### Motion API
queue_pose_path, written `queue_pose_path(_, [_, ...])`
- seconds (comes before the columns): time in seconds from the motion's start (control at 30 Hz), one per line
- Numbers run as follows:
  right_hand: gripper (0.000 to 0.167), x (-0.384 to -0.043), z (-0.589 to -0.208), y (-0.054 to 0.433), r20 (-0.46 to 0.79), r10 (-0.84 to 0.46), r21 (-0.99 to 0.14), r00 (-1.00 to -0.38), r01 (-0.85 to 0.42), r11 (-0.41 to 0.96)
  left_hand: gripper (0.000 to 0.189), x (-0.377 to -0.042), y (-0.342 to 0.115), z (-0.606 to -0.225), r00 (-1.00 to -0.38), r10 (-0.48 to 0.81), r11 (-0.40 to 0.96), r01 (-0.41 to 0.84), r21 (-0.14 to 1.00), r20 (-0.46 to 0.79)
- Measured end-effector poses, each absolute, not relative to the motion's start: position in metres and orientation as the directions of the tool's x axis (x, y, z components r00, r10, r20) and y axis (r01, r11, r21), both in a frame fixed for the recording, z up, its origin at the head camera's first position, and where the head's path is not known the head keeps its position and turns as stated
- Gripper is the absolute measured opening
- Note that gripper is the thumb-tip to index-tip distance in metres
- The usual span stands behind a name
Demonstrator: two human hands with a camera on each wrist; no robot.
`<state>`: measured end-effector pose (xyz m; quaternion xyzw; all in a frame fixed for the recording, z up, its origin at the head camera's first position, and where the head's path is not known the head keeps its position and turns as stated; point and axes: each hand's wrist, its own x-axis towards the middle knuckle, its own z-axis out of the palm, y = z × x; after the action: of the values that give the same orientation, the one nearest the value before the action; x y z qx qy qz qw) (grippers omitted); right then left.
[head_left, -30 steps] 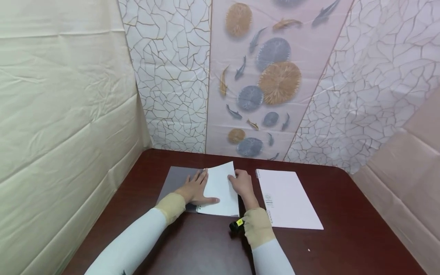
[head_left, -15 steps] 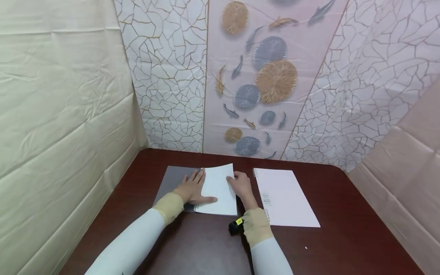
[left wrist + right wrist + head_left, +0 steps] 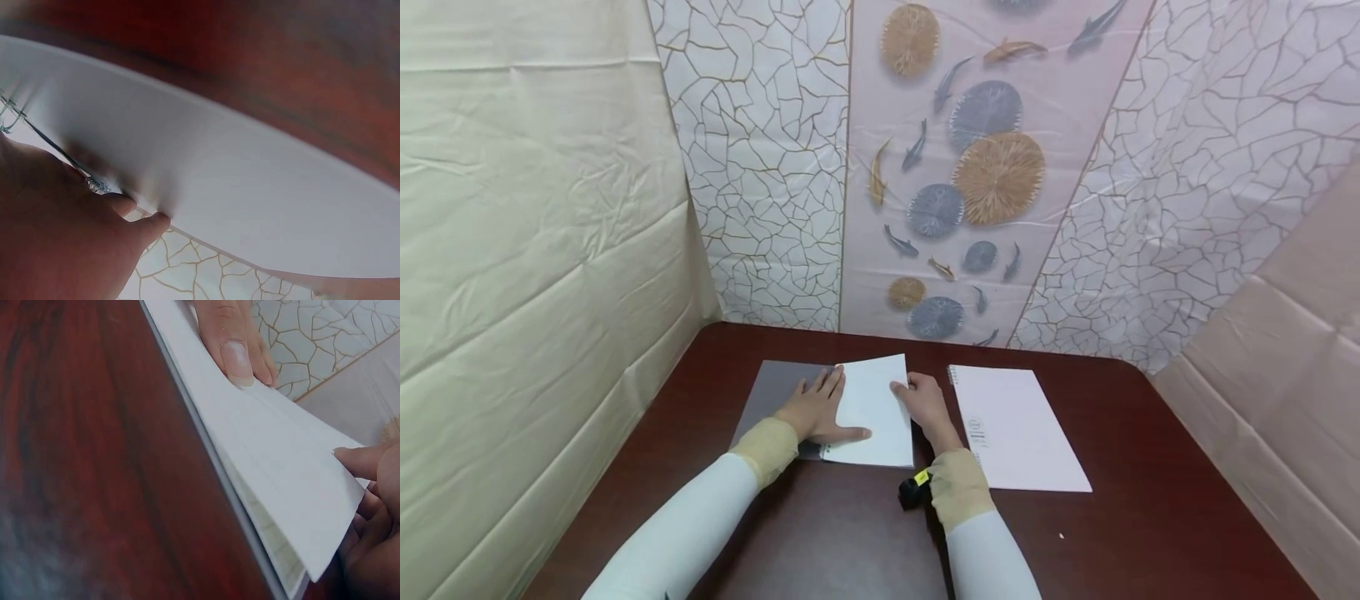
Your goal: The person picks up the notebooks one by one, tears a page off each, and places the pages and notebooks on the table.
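An open spiral notebook (image 3: 868,398) lies on the dark red table, its grey cover (image 3: 770,393) folded out to the left. My left hand (image 3: 816,414) rests on it near the binding, fingers spread and thumb stretched over the white page. At the page's right edge, my right hand (image 3: 925,407) pinches the paper. In the right wrist view the thumb (image 3: 362,461) lies on top, with the other fingers curled beneath. The held page (image 3: 281,469) is lifted at its corner, and a lined sheet (image 3: 269,534) shows underneath.
A second spiral pad (image 3: 1026,433) with a white face and small print lies to the right. A small black object with a yellow label (image 3: 913,492) is beside my right wrist. A patterned curtain (image 3: 940,208) hangs behind the table's back edge.
The head view shifts slightly. Both hands keep their places on the notebook; the page's upper right corner dips a little, then rises slightly.
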<state>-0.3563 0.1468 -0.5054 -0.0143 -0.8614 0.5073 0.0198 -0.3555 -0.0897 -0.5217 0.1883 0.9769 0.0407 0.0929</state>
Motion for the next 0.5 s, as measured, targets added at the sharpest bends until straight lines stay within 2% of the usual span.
queue_pose_path(0.2, [0.028, -0.3575, -0.5053, 0.1452, 0.021, 0.035, -0.875, -0.999, -0.002, 0.484, 0.144, -0.3574, -0.0905, -0.5224, -0.916, 0.364, 0.931, 0.352, 0.100, -0.171])
queue_pose_path(0.5, [0.037, -0.3553, -0.5076, 0.1465, 0.025, 0.054, -0.868, -0.998, 0.005, 0.497, 0.146, -0.3582, -0.0899, -0.5237, -0.914, 0.360, 0.931, 0.339, 0.135, -0.186])
